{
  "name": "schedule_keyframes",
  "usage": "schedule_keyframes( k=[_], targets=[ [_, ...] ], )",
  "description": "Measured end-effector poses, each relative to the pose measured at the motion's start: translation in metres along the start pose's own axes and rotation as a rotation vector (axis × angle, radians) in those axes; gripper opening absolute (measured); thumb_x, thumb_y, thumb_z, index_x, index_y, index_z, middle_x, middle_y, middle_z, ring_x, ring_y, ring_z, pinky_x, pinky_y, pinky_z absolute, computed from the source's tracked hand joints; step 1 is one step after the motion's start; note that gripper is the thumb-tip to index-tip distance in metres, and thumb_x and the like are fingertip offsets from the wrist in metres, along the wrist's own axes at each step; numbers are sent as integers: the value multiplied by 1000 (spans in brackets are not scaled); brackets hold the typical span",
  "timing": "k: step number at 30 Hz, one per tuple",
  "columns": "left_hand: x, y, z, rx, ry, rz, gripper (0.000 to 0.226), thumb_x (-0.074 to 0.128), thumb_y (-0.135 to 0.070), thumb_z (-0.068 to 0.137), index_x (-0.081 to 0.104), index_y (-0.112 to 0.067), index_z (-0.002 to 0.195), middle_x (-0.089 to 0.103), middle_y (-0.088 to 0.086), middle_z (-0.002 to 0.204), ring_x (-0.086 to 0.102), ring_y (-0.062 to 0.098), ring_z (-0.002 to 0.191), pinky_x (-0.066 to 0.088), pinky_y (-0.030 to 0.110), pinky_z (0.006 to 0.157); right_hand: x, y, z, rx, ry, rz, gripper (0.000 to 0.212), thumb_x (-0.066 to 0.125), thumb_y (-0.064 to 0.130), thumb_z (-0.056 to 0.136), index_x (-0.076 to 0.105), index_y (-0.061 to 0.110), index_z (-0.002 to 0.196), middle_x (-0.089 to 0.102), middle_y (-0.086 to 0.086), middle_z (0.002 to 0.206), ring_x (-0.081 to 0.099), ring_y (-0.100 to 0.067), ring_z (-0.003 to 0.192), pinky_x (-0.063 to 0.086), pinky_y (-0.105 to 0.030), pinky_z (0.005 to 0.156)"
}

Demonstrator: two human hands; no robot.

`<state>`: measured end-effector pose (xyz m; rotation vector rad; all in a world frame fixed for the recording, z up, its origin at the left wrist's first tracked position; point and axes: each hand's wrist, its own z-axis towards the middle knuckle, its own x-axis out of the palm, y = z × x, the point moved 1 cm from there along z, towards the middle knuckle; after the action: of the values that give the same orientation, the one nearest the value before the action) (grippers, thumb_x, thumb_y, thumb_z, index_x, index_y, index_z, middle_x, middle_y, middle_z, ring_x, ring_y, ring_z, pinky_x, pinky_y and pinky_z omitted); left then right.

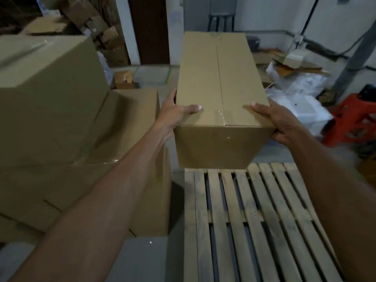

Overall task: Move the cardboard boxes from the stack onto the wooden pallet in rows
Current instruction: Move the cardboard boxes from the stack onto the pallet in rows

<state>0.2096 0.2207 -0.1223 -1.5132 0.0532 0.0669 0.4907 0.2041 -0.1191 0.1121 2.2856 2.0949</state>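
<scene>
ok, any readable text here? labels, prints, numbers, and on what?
No readable text anywhere.
On the cardboard box: none, plain faces, only clear tape on the seam.
On the stacked boxes: no print visible.
On the wooden pallet: no markings.
On the background clutter: too blurred to tell.

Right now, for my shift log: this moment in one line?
left hand, right hand: grip cardboard box | box: lifted, near far end of wooden pallet

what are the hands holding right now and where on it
Both hands hold one cardboard box at its near end: the left hand on its left side, the right hand on its right, thumbs over the top.
</scene>
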Motion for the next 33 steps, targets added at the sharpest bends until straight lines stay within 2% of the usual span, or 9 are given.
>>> schedule_keyframes(
  k=[4, 8, 13, 17, 22, 25, 28, 30, 33],
  targets=[
    [43, 77, 0, -155, -11, 22, 86, 93, -24, 68, 48, -26, 142, 65, -7, 125, 63, 10, 113, 53, 28, 95, -39, -74, 26, 111, 7, -48, 43, 76, 22, 87, 63, 17, 128, 74, -2, 108, 71, -18, 93, 58, -28, 71],
    [59, 154, -4, -319, -10, 24, 86, 91, -21, 72, 44, -28, 144, 63, -12, 118, 60, 12, 114, 51, 35, 98, -51, -158, 47, 280, 79, -31, 53, 76, 20, 87, 58, 19, 137, 73, -3, 115, 72, -20, 100, 60, -30, 74],
    [65, 278, 14, -433, -29, 27, 100, 91, -22, 70, 36, -30, 153, 60, -9, 127, 59, 15, 116, 51, 38, 96, -51, -282, 86, 376, 101, -5, 58, 77, 16, 86, 57, 22, 140, 74, -1, 118, 72, -20, 105, 59, -34, 84],
    [65, 408, 30, -471, -36, 3, 109, 91, -21, 70, 27, -34, 157, 56, -10, 134, 59, 14, 119, 52, 41, 99, -41, -401, 125, 396, 97, -28, 58, 76, 16, 87, 57, 25, 140, 73, 1, 121, 69, -21, 110, 56, -37, 95],
    [71, 541, 55, -475, -26, -24, 105, 86, -14, 75, 25, -34, 158, 55, -16, 127, 56, 5, 114, 51, 33, 89, -34, -531, 162, 381, 100, -26, 60, 72, 16, 90, 51, 27, 145, 69, 4, 121, 67, -15, 106, 58, -25, 77],
    [69, 607, 68, -456, -36, -14, 107, 87, -13, 74, 25, -34, 158, 54, -15, 130, 55, 5, 116, 52, 35, 93, -30, -595, 184, 346, 105, -22, 65, 75, 17, 87, 50, 28, 146, 68, 2, 127, 65, -20, 115, 57, -35, 91],
    [63, 661, 76, -429, -54, 11, 112, 92, -18, 68, 27, -34, 157, 53, -11, 141, 54, 11, 125, 49, 45, 105, -22, -648, 197, 336, 104, 5, 65, 74, 14, 88, 49, 21, 147, 67, -2, 130, 66, -19, 116, 56, -33, 94],
    [58, 688, 78, -415, -60, 18, 114, 93, -20, 66, 26, -34, 158, 51, -8, 145, 54, 12, 128, 48, 46, 107, -17, -673, 202, 329, 111, 35, 63, 73, 11, 89, 49, 16, 146, 68, -5, 129, 68, -19, 114, 57, -31, 90],
    [53, 715, 77, -409, -54, 23, 116, 93, -23, 63, 26, -34, 158, 50, -8, 147, 54, 12, 129, 49, 45, 106, -13, -703, 207, 331, 129, 43, 62, 74, 12, 88, 51, 17, 145, 69, -4, 128, 68, -19, 114, 56, -39, 97]
  ],
)
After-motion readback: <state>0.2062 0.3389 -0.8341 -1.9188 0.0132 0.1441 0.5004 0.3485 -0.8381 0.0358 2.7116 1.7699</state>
